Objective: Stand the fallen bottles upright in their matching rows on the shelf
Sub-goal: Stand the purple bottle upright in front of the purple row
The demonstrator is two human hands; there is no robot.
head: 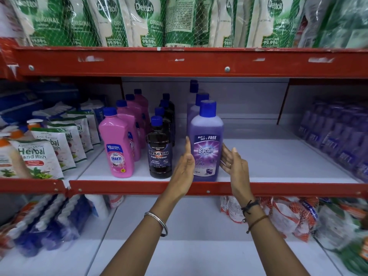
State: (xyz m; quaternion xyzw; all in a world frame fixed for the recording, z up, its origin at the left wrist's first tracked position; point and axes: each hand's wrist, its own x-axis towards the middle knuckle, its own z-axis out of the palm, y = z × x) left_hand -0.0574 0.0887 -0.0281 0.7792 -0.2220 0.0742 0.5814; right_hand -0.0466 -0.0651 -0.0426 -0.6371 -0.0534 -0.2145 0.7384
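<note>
Both hands stand flat-palmed, fingers straight: the left hand (186,166) and right hand (232,163) flank the upright purple Bactin bottle (207,144), full of violet liquid, touching its sides without gripping. Three more purple bottles (196,102) line up behind it. Left of the hands: four black bottles (160,150), then four pink bottles (117,144), on the white shelf (278,162).

Purple bottle (207,144): Bactin; pink bottle (117,148): Shakti; pouches (111,20): Dettol, probably Original.
</note>
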